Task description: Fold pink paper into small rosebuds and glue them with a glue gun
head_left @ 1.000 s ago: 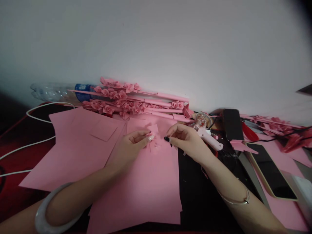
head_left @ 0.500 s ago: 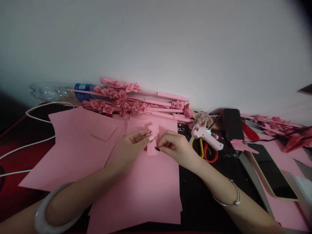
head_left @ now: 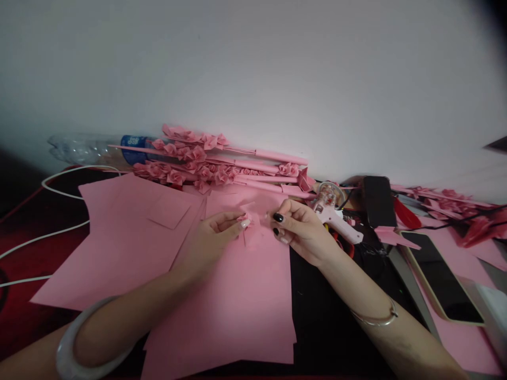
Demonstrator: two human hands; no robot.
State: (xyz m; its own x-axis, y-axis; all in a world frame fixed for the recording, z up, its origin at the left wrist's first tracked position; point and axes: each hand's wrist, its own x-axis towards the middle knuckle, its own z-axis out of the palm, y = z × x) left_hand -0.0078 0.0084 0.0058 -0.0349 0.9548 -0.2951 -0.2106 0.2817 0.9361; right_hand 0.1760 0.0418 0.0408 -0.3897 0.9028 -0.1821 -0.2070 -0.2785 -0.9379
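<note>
A small folded pink paper piece [head_left: 253, 226] sits between both hands, above large pink paper sheets [head_left: 222, 295]. My left hand [head_left: 212, 240] pinches its left side with thumb and fingertips. My right hand [head_left: 301, 229], with dark nails, pinches the right flap of the same piece. A pile of finished pink paper roses on rolled stems [head_left: 206, 161] lies just behind, along the wall. A pink glue gun [head_left: 336, 221] rests right beside my right hand.
A plastic water bottle [head_left: 95, 149] lies at the back left, a white cable [head_left: 59, 211] loops on the left. Two phones [head_left: 378, 200] [head_left: 441, 279], scissors and more pink paper flowers [head_left: 463, 211] crowd the right side. The white wall stands close behind.
My right hand went in to the paper piece and then drew back right while gripping a flap. The left hand stayed put, pinching the piece.
</note>
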